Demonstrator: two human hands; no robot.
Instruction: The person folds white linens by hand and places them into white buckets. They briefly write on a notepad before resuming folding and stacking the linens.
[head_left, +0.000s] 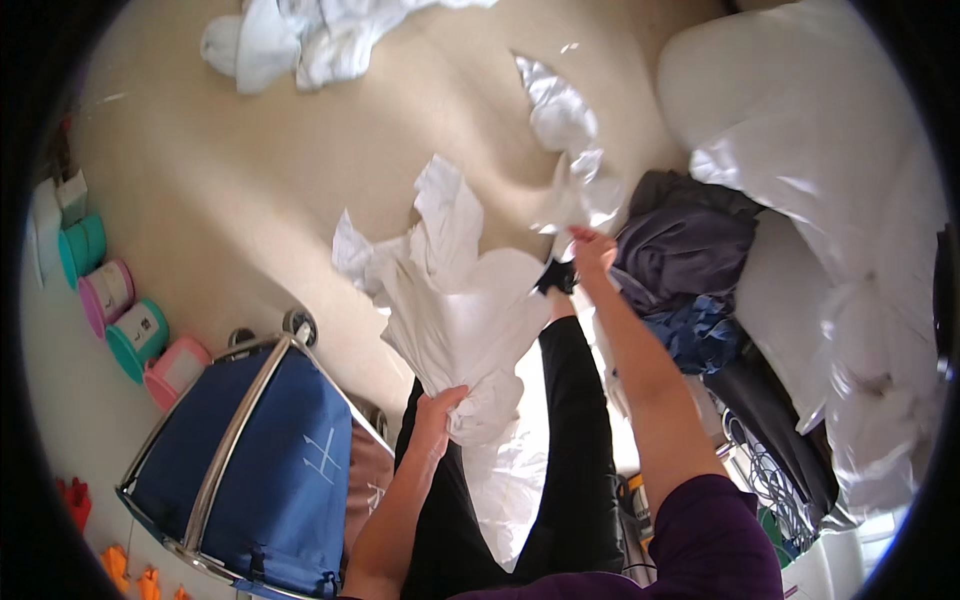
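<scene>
My left hand (439, 424) grips the gathered end of a white cloth (465, 322), which hangs in folds in front of my legs. Its loose corners spread out over the floor. Further forward and to the right, my right hand (594, 253) pinches the edge of a crumpled, shiny plastic film (581, 184). That film trails away from me across the floor. More white, crinkled sheeting (510, 472) shows between my legs, and what it belongs to is partly hidden by the cloth.
At the left stands a blue fabric cart (247, 465) with a metal frame and wheels. Several lidded buckets (139, 337) line the wall. White linens (300, 45) lie on the floor ahead. To the right are dark cloths (682, 232), a plastic-covered bulky item (810, 150) and coiled cables (776, 480).
</scene>
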